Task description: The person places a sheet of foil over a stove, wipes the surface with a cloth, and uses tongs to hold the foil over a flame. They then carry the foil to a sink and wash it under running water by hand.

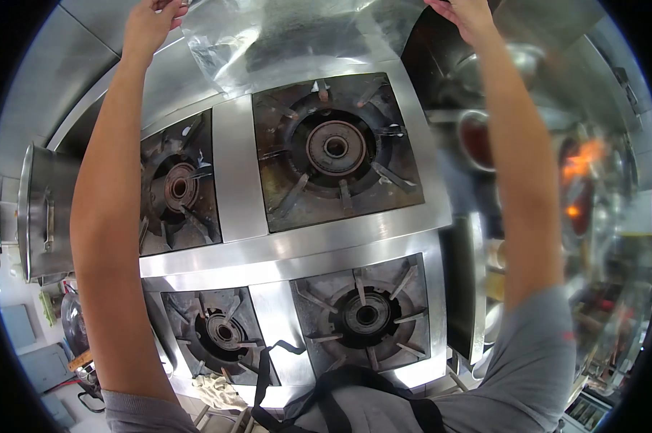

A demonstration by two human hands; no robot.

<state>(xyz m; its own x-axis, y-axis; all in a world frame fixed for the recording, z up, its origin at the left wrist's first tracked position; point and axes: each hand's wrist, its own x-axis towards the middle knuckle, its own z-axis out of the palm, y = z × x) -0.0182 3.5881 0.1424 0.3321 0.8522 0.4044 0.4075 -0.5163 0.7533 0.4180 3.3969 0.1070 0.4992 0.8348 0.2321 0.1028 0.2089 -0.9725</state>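
Note:
Both my arms reach up to the top of the view, over the back of a gas range. My left hand (153, 20) pinches the upper left of a shiny, crinkled sheet of clear plastic film (209, 59). At its upper right side is my right hand (464, 16), fingers drawn together at the sheet's edge and partly cut off by the frame. Between the hands the film hangs in front of the steel back wall, its lower edge close to the rear of the range. Below it lies the large rear burner (335, 146), with a smaller rear burner (179, 187) beside it.
Two front burners (366, 315) (225, 332) are nearest my body. A crumpled cloth (218, 392) lies at the front edge. At left stands a large steel pot (48, 213). To the right, flames (584, 159) burn beside pans, and a bowl of dark red liquid (476, 139) sits near my right arm.

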